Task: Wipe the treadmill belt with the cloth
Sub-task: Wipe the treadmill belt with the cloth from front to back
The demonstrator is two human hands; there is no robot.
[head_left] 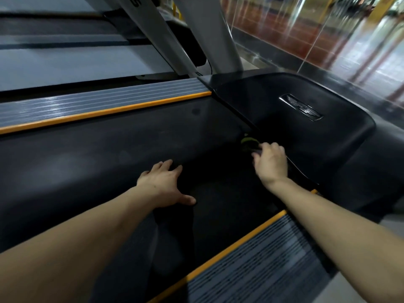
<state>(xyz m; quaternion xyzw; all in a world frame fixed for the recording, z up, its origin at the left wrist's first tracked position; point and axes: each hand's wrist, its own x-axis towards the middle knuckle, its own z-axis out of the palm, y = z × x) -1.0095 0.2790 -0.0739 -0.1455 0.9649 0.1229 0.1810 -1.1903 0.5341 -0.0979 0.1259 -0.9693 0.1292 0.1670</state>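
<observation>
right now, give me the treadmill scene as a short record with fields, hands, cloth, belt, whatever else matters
left hand: left hand lies flat on the belt, fingers spread, holding nothing
right hand: right hand grips the cloth at the belt's front end
cloth: cloth, yellow-green, mostly hidden by the fingers, beside the motor cover's edge
belt: belt, dark
motor cover: motor cover, glossy black with a metal badge
side rails: side rails, grey ribbed, orange-edged, on both sides of the belt

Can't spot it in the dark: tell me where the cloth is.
In the head view, the cloth is right of centre, under the right hand's fingertips, where the belt meets the motor cover.
</observation>
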